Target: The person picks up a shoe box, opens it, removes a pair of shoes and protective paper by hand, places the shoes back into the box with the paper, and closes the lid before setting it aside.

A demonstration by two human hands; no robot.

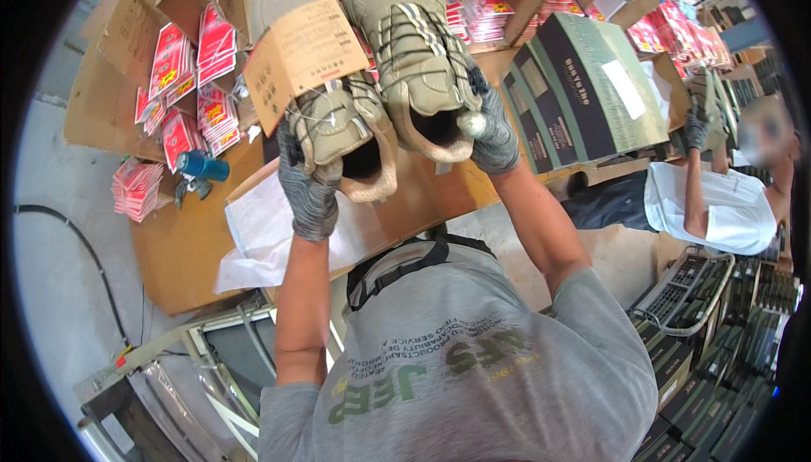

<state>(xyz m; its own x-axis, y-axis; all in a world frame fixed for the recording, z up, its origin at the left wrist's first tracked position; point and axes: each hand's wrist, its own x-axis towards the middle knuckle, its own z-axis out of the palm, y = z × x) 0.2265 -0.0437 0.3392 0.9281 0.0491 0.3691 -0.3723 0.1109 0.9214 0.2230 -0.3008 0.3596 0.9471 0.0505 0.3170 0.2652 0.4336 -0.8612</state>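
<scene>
A pair of olive-beige lace-up shoes is held up side by side over the table, heels toward me. My left hand [311,187], in a grey glove, is closed on the heel of the left shoe [334,128]. A brown cardboard tag [308,57] with print hangs over that shoe's tongue and toe. My right hand [492,137], also gloved, grips the outer heel side of the right shoe [414,57]. Beneath them, white wrapping paper [262,230] spills from an open box on the table.
Dark green shoe boxes [591,90] stand at the right of the wooden table [169,259]. Cartons [127,48] of red-and-white packets [173,61] line the back; a blue bottle [203,165] lies at left. A co-worker [705,200] handles a shoe at right, near stacked boxes [710,394].
</scene>
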